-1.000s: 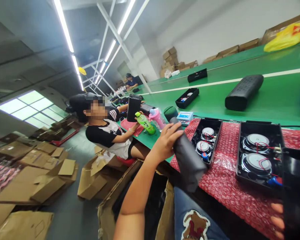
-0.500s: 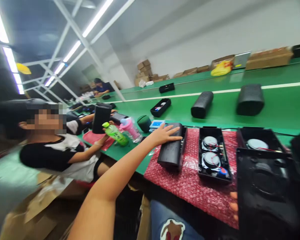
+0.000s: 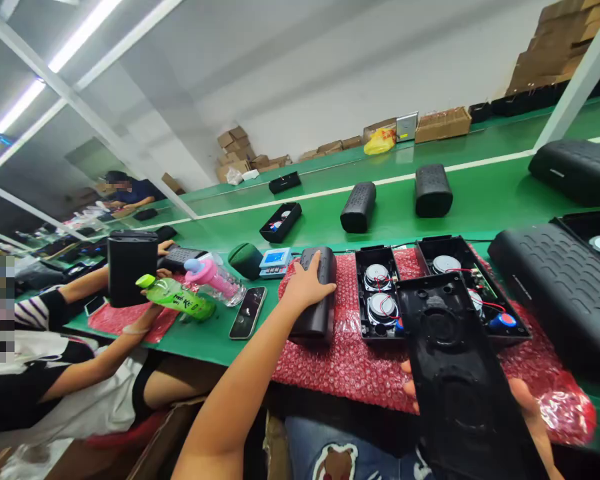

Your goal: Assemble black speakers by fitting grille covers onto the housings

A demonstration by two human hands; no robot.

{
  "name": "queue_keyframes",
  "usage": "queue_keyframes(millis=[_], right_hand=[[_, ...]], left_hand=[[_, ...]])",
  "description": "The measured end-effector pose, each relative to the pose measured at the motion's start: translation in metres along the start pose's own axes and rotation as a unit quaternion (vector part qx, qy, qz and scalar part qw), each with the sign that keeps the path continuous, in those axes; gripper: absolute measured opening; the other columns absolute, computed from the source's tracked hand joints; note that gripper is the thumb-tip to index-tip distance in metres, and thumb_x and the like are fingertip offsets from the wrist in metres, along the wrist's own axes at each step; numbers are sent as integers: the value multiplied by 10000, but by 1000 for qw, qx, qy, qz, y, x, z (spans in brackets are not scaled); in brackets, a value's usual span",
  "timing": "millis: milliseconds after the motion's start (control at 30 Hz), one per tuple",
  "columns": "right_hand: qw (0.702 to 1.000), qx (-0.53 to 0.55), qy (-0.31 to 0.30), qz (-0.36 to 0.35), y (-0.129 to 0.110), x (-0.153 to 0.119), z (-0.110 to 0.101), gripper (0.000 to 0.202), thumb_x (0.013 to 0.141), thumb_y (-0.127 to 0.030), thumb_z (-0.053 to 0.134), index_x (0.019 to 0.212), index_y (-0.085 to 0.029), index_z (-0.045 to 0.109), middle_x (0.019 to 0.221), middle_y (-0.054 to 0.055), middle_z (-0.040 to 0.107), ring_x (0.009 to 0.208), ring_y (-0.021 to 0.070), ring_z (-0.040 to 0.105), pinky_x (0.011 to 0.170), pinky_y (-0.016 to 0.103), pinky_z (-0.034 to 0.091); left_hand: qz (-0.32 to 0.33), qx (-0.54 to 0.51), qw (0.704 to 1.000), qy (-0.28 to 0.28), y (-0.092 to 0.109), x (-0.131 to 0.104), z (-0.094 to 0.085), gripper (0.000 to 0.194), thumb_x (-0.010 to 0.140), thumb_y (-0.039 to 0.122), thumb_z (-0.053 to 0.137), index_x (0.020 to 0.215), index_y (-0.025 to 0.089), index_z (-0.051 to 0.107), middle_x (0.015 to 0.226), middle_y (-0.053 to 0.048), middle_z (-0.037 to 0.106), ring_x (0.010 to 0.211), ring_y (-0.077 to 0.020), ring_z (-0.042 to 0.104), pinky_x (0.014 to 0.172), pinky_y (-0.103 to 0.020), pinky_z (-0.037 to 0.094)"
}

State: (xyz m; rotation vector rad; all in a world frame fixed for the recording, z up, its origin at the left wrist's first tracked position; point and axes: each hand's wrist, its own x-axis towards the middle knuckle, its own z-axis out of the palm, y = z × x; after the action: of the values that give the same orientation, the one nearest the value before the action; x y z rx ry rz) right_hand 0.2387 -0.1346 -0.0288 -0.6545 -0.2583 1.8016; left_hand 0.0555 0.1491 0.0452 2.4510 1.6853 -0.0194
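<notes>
Two boxes point(image 3: 377, 303) at one o'clock stand uncovered (right hand point(image 3: 536, 420) holds one cover point(image 3: 453, 373)), while left hand point(image 3: 307, 285) lies spread on a seemingly closed speaker point(image 3: 314, 327) at twelve.

The green bottle point(image 3: 180, 299) bears white lettering too blurred to read.

Speaker point(image 3: 321, 317) set down, phone point(image 3: 249, 313) now visible

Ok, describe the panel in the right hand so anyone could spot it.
Start at the green table, then the red bubble wrap along its near edge. Over its right half, the right hand holds a black panel, partly hiding an open case. Unlike that case, its face shows two ring shapes, no speakers or wires.
</notes>
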Motion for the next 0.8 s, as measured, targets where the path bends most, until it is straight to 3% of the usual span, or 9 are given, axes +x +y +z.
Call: queue_keyframes(millis=[100,200,400,567,800], right_hand=[[995,97,29,7,6,-9,1,294,570,-712,757,736,-472,716,920,-50,686,1166,293,493,1053,429,360],[991,121,64,6,8,-13,3,273,537,-659,806,731,-493,708,844,-50,689,1113,304,535,1036,440,385],[991,129,15,-12,6,-5,7,314,569,-636,798,748,-382,748,1005,17,673,1165,326,491,1079,455,304],[990,138,-5,-24,8,-3,4,293,619,-605,794,789,-371,750,947,28,685,1161,295,503,1091,430,286],[994,101,-12,-50,9,-1,0,309,654,-642,737,793,-367,752,1137,10,627,1194,307,469,1088,429,284]], left_hand=[[-7,-5,1000,-13,1,-3,-2,862,727,540,621,1454,326,211,1516,-235,195,1243,-402,466,940,-445,431],[-6,-7,1000,-4,-1,-9,-3,828,745,524,611,1449,333,219,1521,-199,213,1278,-372,437,987,-434,400],[-13,-4,999,30,-3,-14,2,819,764,532,590,1453,316,204,1506,-167,259,1315,-342,393,1035,-432,364],[-17,2,999,37,-1,-12,5,817,758,547,590,1449,321,216,1503,-183,248,1294,-364,416,1024,-461,378],[-21,8,999,30,3,-11,7,765,762,536,586,1430,347,264,1504,-161,257,1287,-358,428,1015,-459,395]])
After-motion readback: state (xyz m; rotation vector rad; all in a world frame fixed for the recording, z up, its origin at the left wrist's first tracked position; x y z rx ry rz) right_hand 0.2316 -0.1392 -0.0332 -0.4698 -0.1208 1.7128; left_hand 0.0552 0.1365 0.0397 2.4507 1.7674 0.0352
